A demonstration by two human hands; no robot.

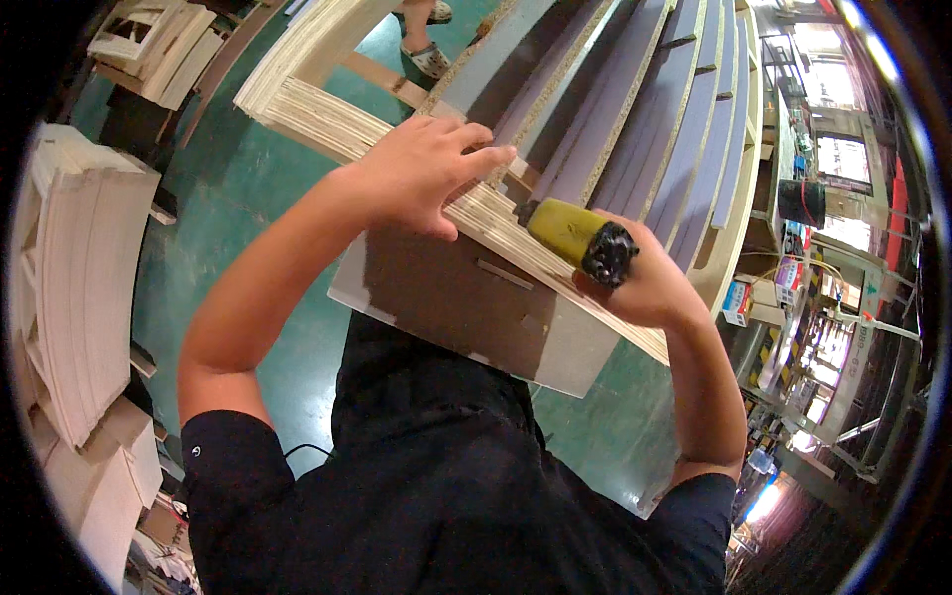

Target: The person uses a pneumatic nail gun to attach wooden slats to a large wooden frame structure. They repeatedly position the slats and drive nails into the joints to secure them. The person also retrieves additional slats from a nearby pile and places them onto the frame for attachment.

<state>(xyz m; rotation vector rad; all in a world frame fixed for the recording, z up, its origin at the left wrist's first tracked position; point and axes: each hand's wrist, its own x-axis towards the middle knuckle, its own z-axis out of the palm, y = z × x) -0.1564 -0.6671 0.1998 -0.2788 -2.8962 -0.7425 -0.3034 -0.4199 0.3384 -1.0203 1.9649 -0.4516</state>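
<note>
My right hand (647,283) is closed around a yellow-green handheld power tool (567,230) with a black rear end. Its dark nose points left, toward the inner side of a layered plywood frame (476,220); whether it touches the wood I cannot tell. To the left, my left hand (416,178) lies over the edge of that frame, fingers apart and nothing in them. Inside the frame, long grey-purple boards (620,139) with raw chipboard edges run away from me, side by side. A brown-and-grey panel (476,307) hangs below the frame's near edge.
Stacked pale boards (89,268) stand on the left, with more wood pieces (154,50) behind. Green floor (238,198) shows around the frame. Another person's foot in a patterned clog (426,59) is beyond it. Shelving, boxes (739,299) and a black bucket (799,202) are at the right.
</note>
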